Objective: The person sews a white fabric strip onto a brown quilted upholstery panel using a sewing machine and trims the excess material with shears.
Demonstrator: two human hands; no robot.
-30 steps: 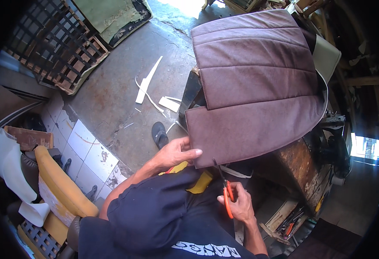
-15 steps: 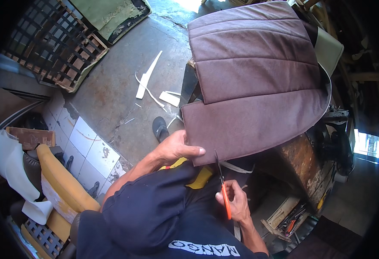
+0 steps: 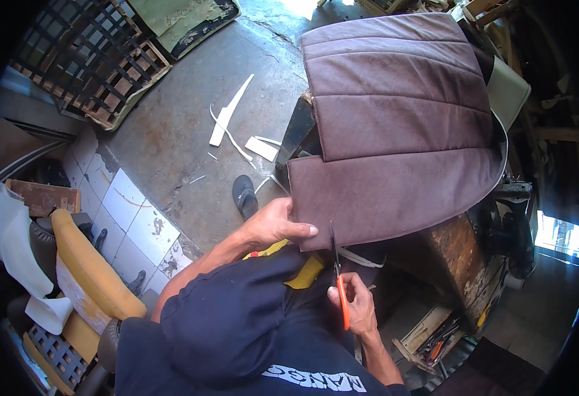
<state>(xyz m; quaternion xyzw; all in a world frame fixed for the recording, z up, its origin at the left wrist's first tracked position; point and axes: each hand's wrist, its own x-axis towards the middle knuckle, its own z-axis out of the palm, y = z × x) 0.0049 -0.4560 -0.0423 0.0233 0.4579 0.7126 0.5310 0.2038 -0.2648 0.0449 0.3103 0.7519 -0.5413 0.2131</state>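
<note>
A quilted maroon upholstery cover lies draped over a worn wooden sewing table. Its lower panel reaches toward me, and my left hand grips the near left corner, thumb on top. My right hand is closed on orange-handled scissors, their dark blades pointing up at the panel's near edge, just right of my left thumb. A pale strip hangs below that edge. Yellow material shows beneath, by my dark shirt.
White offcuts and a flip-flop lie on the concrete floor. Webbed frames stand at upper left, foam pieces at left. A black sewing machine sits at right; a tool drawer is below it.
Both hands and the scissors have moved slightly up the picture, the blades reaching further over the panel. My left hand still holds the corner.
</note>
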